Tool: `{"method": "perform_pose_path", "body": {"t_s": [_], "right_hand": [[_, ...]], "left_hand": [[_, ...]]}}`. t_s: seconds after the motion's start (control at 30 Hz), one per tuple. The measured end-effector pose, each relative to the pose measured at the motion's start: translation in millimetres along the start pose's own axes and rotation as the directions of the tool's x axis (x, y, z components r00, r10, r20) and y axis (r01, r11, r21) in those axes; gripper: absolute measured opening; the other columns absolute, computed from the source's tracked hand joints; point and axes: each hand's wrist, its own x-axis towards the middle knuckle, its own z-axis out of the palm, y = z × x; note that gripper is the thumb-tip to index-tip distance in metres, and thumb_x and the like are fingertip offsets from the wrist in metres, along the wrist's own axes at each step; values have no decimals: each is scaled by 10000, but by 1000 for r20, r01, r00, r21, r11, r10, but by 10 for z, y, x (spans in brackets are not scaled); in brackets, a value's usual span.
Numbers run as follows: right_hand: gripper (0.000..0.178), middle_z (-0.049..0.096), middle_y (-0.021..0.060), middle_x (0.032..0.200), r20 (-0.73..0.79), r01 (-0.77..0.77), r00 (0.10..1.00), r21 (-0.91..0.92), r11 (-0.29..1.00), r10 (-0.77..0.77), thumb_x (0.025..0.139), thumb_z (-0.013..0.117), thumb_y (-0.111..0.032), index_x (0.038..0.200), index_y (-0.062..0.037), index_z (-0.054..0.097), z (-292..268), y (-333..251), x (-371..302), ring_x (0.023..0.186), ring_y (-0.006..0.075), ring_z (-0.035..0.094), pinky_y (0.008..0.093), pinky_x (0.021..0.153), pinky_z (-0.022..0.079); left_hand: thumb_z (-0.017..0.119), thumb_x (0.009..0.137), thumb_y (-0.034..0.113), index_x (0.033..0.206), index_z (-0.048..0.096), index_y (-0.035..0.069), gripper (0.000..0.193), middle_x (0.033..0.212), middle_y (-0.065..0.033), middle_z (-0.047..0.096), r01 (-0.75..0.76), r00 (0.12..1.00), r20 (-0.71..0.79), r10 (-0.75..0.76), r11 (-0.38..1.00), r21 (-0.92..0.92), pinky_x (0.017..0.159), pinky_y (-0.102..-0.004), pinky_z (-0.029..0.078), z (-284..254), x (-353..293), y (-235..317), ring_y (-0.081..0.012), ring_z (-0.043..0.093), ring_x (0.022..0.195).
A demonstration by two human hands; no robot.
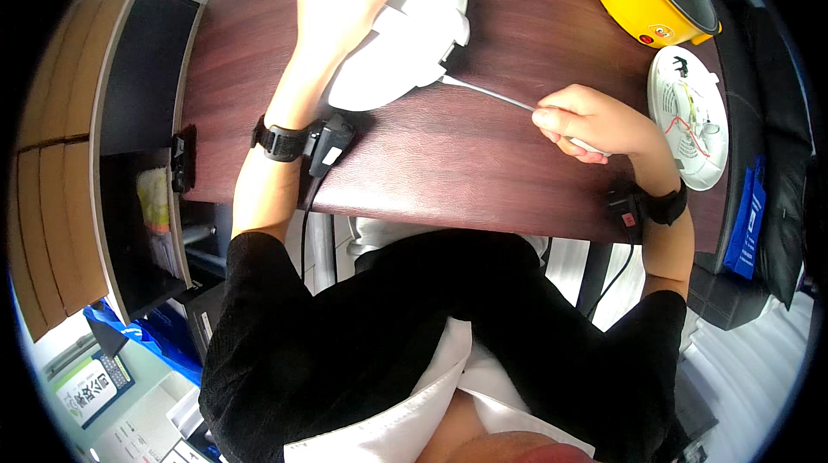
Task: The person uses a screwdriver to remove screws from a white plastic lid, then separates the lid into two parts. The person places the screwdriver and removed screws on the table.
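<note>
A white rounded plastic appliance (pixel 379 71) lies on the dark wood-grain table (pixel 414 170), tilted, with a small notched tab on its right side. My left hand (pixel 341 10) is closed on its upper left part, the thumb pressed on the white surface and the other fingers partly hidden. In my closed right hand (pixel 582 122) is a screwdriver (pixel 492 94) with a thin metal shaft; its pale handle mostly disappears in the fist. The screwdriver's tip meets the appliance's lower right edge, beside the notched tab. Whether it sits in a gap there, I cannot tell.
An oval white plastic base (pixel 711 122) with loose wires lies at the table's right edge. Behind it stands a yellow electric pot (pixel 642 2) with a dark lid. Black wrist straps carry cabled modules near both forearms. A dark shelf (pixel 142 75) borders the left side.
</note>
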Motion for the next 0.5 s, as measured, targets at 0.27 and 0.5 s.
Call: {"method": "perform_pose_path", "body": {"t_s": [0.27,0.5], "right_hand": [[414,450,5,503,-47,-118,992,-6,993,117,984,428,-375,703,-76,482,16,47,20,369,92,436,231,361,364],[391,427,7,463,-60,-72,995,98,993,78,989,412,-334,696,-76,444,80,72,76,326,79,383,225,313,316]], "left_hand": [[630,785,420,672,739,52,400,498,-75,619,-26,1000,-11,28,976,215,516,-278,506,110,-7,40,-157,623,464],[621,783,416,667,740,54,398,488,-74,612,-6,999,-33,15,969,246,526,-281,514,99,14,12,-162,623,459]]}}
